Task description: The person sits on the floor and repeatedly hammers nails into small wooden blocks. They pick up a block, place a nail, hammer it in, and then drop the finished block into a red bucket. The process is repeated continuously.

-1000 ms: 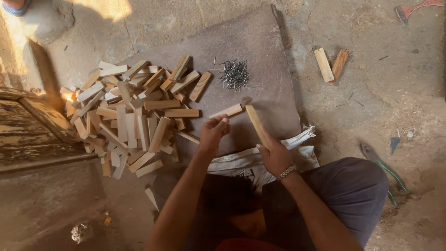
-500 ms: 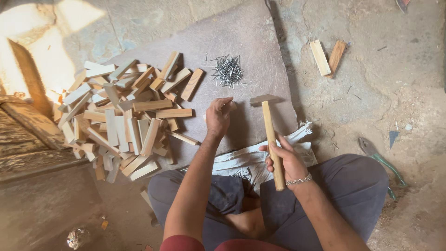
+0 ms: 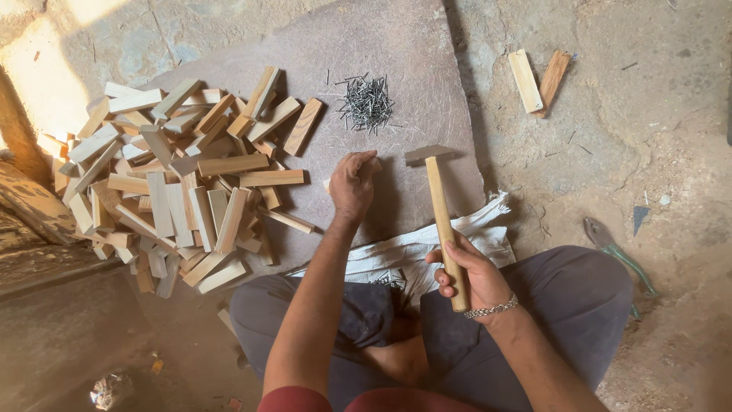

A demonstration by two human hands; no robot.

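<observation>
A hammer (image 3: 442, 221) was gripped by the right hand (image 3: 469, 275) beside the stone slab (image 3: 412, 53); a small wood piece (image 3: 372, 164), near the nails (image 3: 366, 103), was pinched by the left hand (image 3: 352, 183). No nail appeared driven yet.

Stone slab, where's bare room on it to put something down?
The stone slab is bare above the nails and beside the hammer toward its right edge. The left is crowded with the pile of wood pieces.

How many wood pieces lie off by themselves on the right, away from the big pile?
2: a pale wood piece and a browner wood piece lie side by side on the ground at upper right, ends nearly touching. None seem hidden there.
</observation>
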